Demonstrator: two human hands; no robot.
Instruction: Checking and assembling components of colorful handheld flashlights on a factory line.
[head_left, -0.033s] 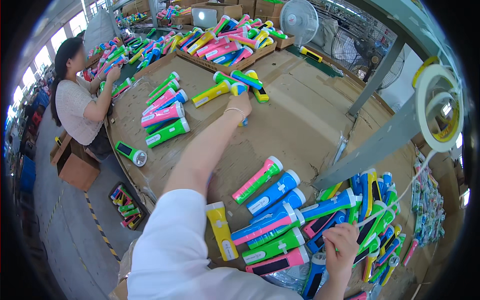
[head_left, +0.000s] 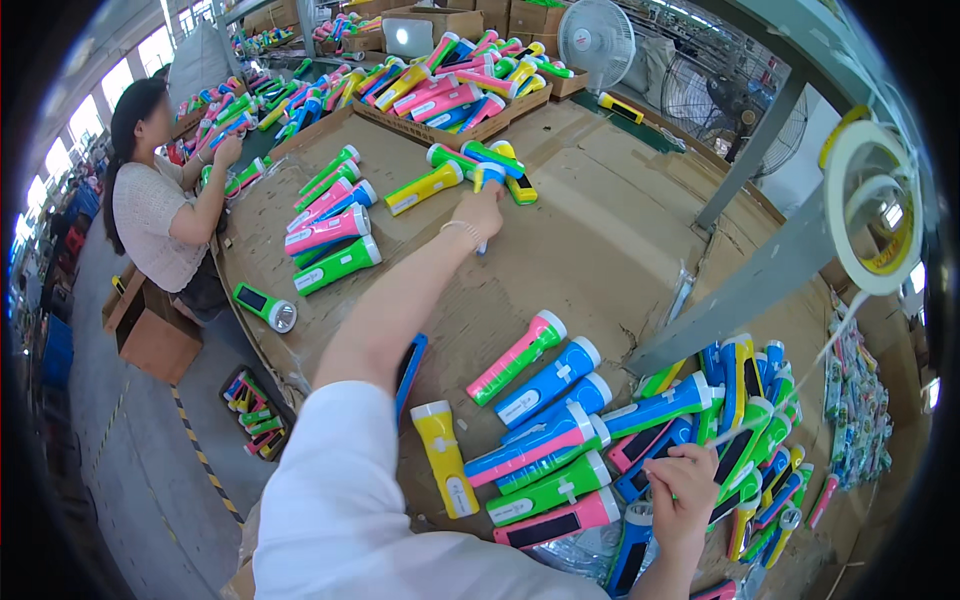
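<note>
My left hand (head_left: 481, 212) is stretched far across the cardboard-covered table (head_left: 600, 240), shut round a blue flashlight (head_left: 487, 176) with a white head, next to a small cluster of green and yellow flashlights (head_left: 440, 182). My right hand (head_left: 684, 492) rests on the near pile of flashlights (head_left: 560, 450) in blue, green, pink and yellow. Its fingers are curled, pinching a thin pale strand (head_left: 770, 400) that runs up toward a tape roll (head_left: 868, 210). A pink-and-green flashlight (head_left: 517, 356) and a yellow one (head_left: 443, 455) lie at the pile's edge.
Another person (head_left: 160, 215) sits at the table's left end handling flashlights. A row of pink and green flashlights (head_left: 330, 235) lies near them. Boxes full of flashlights (head_left: 450, 85) and a white fan (head_left: 597, 40) stand at the back. A grey metal post (head_left: 745, 290) slants on the right.
</note>
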